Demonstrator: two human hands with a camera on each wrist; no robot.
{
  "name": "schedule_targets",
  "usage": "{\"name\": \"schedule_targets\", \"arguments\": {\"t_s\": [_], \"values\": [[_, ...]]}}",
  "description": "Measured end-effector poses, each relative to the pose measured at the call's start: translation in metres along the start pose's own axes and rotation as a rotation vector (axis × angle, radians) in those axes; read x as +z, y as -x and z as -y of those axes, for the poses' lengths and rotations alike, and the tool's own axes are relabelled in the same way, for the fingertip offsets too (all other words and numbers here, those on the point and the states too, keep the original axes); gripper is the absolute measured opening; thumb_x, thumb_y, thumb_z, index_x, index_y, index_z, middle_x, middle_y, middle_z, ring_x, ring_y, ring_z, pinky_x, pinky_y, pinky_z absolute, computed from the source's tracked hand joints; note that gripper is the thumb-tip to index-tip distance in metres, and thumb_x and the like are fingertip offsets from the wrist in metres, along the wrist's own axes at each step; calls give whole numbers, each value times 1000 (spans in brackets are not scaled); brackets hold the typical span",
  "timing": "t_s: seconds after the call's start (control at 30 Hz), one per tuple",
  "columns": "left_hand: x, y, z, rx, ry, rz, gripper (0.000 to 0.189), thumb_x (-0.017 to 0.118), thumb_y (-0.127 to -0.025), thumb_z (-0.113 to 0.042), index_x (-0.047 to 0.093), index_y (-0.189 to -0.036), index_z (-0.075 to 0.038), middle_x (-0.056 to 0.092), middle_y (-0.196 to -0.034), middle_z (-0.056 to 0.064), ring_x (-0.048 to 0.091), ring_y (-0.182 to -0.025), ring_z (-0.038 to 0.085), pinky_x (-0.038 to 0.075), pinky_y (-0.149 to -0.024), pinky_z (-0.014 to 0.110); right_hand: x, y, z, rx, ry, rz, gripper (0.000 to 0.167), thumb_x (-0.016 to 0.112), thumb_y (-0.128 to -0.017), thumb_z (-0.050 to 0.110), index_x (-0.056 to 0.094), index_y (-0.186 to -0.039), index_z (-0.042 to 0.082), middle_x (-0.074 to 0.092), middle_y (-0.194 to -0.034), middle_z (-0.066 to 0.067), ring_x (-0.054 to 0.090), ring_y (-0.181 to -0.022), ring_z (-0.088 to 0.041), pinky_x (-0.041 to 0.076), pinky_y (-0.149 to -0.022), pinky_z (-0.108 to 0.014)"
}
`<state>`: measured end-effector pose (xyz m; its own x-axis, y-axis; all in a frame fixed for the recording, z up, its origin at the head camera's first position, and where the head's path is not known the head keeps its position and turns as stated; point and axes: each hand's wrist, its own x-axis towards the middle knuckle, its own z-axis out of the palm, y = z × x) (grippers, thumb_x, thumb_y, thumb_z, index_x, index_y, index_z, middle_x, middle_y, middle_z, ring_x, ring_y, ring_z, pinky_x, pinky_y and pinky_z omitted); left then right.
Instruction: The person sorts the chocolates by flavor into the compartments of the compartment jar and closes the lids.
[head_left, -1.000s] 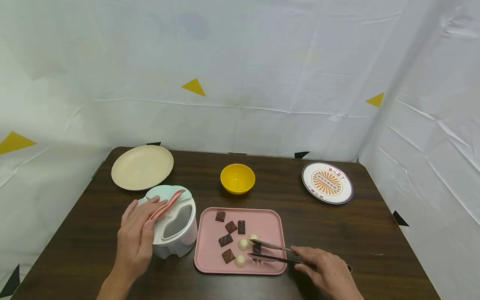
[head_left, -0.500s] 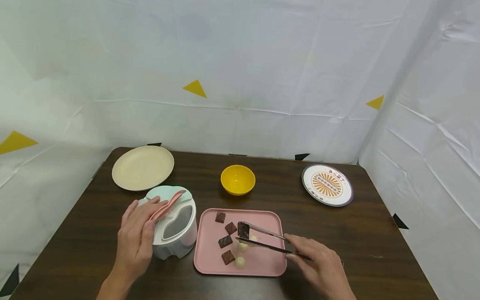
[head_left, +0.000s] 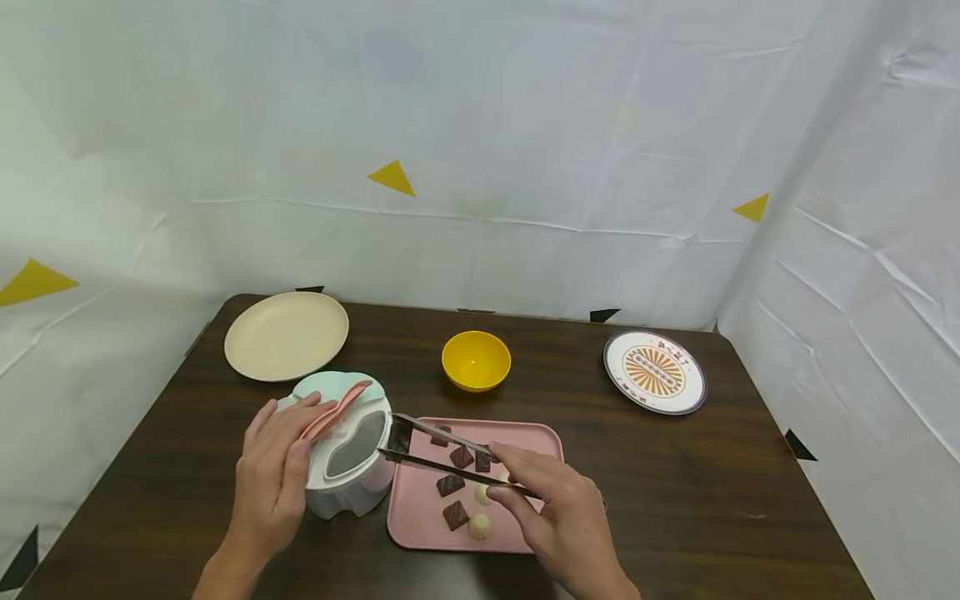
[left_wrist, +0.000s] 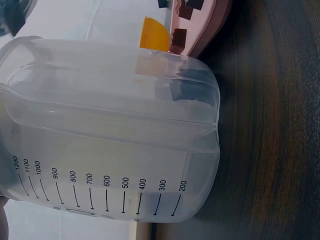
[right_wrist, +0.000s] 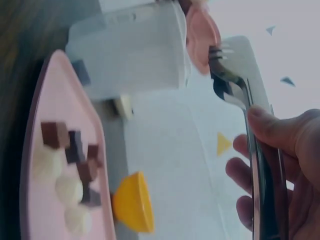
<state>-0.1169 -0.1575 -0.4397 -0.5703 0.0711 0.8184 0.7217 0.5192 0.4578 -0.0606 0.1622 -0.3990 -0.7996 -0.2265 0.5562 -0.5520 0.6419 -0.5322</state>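
My left hand [head_left: 266,479] pinches the raised pink flap [head_left: 337,410] on a divided storage jar's white lid, its fingers lying across the top. The clear jar [left_wrist: 115,130] has measuring marks, and a dark shape shows through its wall near the base. A mint flap [head_left: 333,383] covers the back of the lid, while the compartment under the pink flap lies uncovered. My right hand [head_left: 558,508] grips metal tongs [head_left: 450,468] with fork-like tips. A dark chocolate [head_left: 401,435] sits between those tips, beside the jar's upper right rim.
Brown and dark chocolates [head_left: 455,514] and cream-coloured domes [head_left: 479,526] lie on a pink tray [head_left: 408,533] right of the jar. Behind stand a yellow bowl [head_left: 476,361], a cream plate [head_left: 287,336] at left and a patterned white plate [head_left: 655,372] at right.
The tongs have taken hold of a dark chocolate, lifted it off the tray and carried it left toward the jar. The left hand and the pink flap have stayed in place.
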Motion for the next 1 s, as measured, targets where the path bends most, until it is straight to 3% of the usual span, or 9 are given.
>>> {"name": "schedule_targets", "arguments": {"t_s": [0.13,0.3,0.5,0.77,1.0], "values": [[0,0,0,3,-4,-3,34,43,-96,-11,68,-118,0,69,-116,12,58,-119,29,21,-112,48,9,-7,8,-22,-28,-4,47,79,-81,20,68,-127,22,69,-115,9,68,-92,-6,53,-74,-26],[-1,0,-1,4,-7,-6,34,43,-97,-11,68,-118,0,69,-116,12,58,-119,29,21,-112,47,20,-12,17,1,-50,35,46,78,-83,21,66,-128,23,69,-110,15,64,-89,-2,51,-76,-21],[-1,0,-1,8,-2,-9,34,43,-97,-11,68,-117,0,69,-115,12,58,-119,30,21,-112,48,29,-12,21,26,1,33,50,79,-81,22,65,-129,27,69,-105,17,59,-80,3,50,-72,-22],[0,-1,-1,10,-8,-11,34,43,-97,-11,68,-117,-1,69,-115,12,58,-119,29,22,-112,47,33,-11,23,72,20,56,53,80,-81,25,64,-131,30,71,-101,13,59,-79,2,51,-69,-26],[1,-1,0,15,-2,-16,34,43,-97,-11,68,-117,0,69,-115,12,58,-119,29,22,-112,47,32,-12,23,85,32,87,53,79,-82,28,62,-132,30,69,-100,17,62,-83,1,52,-72,-28]]}}
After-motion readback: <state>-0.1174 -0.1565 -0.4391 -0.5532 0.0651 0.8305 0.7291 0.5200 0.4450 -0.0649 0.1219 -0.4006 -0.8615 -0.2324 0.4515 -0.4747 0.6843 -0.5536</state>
